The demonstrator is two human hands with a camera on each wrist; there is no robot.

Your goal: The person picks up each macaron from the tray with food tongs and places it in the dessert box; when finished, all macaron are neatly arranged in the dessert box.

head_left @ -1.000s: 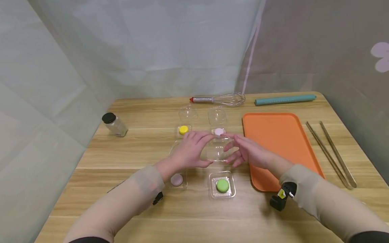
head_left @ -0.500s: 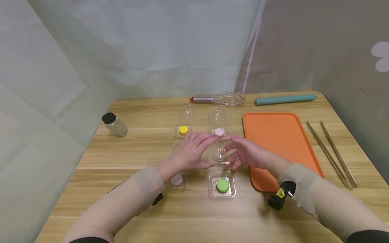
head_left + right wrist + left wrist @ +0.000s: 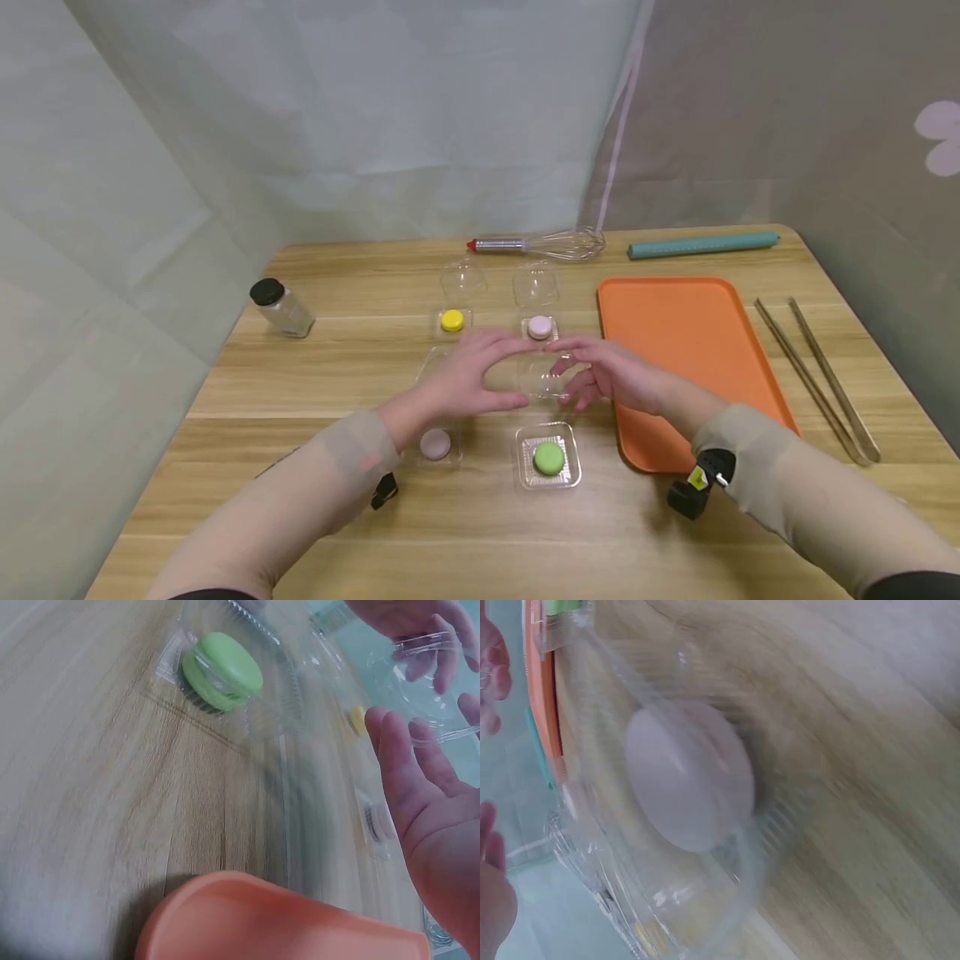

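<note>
A clear square plastic lid is in the air between my two hands. My right hand holds it by its right side, fingertips along its edges. My left hand is to the lid's left, thumb and fingers spread apart, with a small gap visible. Below them on the table is a clear plastic tray with a green macaron in it. Under my left wrist, a pale macaron lies in another clear box, partly hidden by the arm. It looks blurred and close in the left wrist view.
Farther back, open clear boxes hold a yellow macaron and a pink macaron. An orange tray lies right, beside metal tongs. A whisk, a teal rod and a black-capped jar are around them.
My left thumb and fingers have spread and drawn slightly left, away from the lid. The lid has shifted a little to the right with my right hand.
</note>
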